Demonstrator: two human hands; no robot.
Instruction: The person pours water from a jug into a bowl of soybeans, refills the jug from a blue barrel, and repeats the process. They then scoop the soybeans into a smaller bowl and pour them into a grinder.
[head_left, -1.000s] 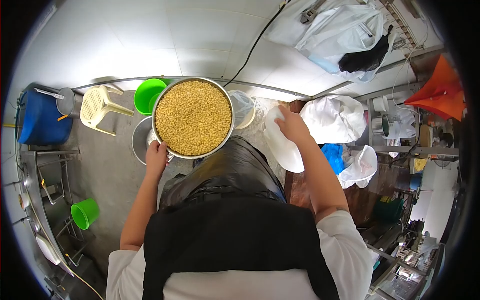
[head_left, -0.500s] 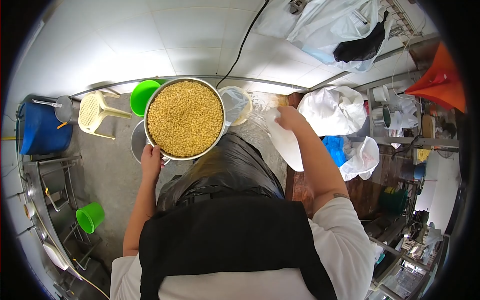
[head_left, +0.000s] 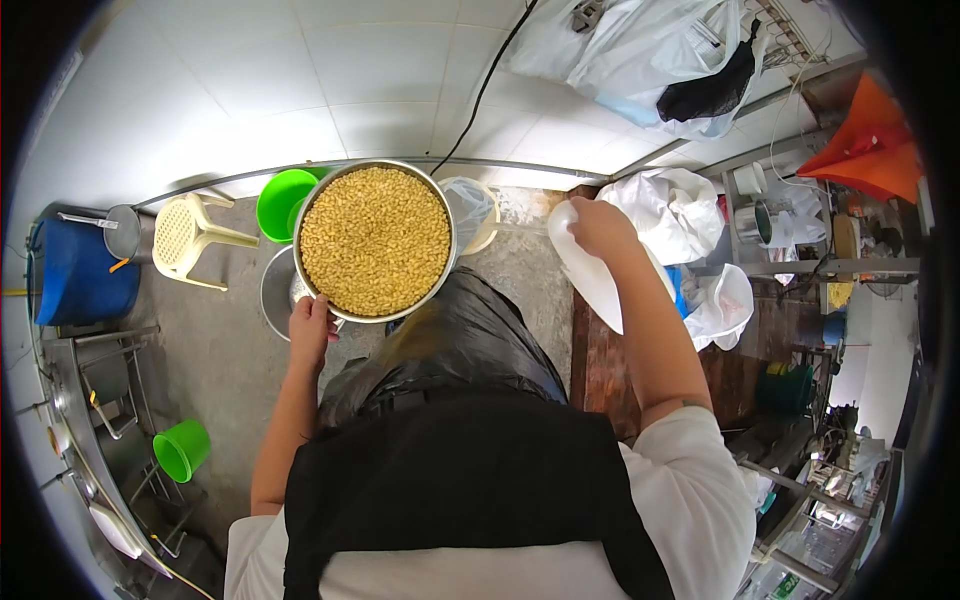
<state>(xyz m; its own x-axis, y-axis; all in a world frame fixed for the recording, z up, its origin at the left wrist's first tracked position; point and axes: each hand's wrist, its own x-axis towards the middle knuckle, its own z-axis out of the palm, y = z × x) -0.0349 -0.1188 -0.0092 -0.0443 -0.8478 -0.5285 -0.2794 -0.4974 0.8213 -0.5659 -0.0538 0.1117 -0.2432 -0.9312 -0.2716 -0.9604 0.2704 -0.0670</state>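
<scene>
A wide metal bowl (head_left: pixel 453 245) heaped with pale yellow beans (head_left: pixel 375 240) is in front of me, left of centre. My left hand (head_left: pixel 312 330) is closed on its near left rim. Out to the right, my right hand (head_left: pixel 600 230) is closed on the upper edge of a thin, curved white sheet (head_left: pixel 590 285) that hangs toward me. Below the bowl, black plastic (head_left: pixel 450 340) covers my lap. Part of a grey metal pot (head_left: pixel 277 295) shows behind the bowl's left side.
A green bucket (head_left: pixel 280 205) and a cream plastic stool (head_left: pixel 190 240) stand left of the bowl. Behind it is a plastic-lined pail (head_left: pixel 484 215). White sacks (head_left: pixel 675 215) lie on the right, by metal shelving (head_left: pixel 800 266). Another green bucket (head_left: pixel 182 450) sits at lower left.
My right hand has moved to the right, and the white sheet has shifted with it, farther from the bowl. The left hand keeps its hold on the bowl's rim.
</scene>
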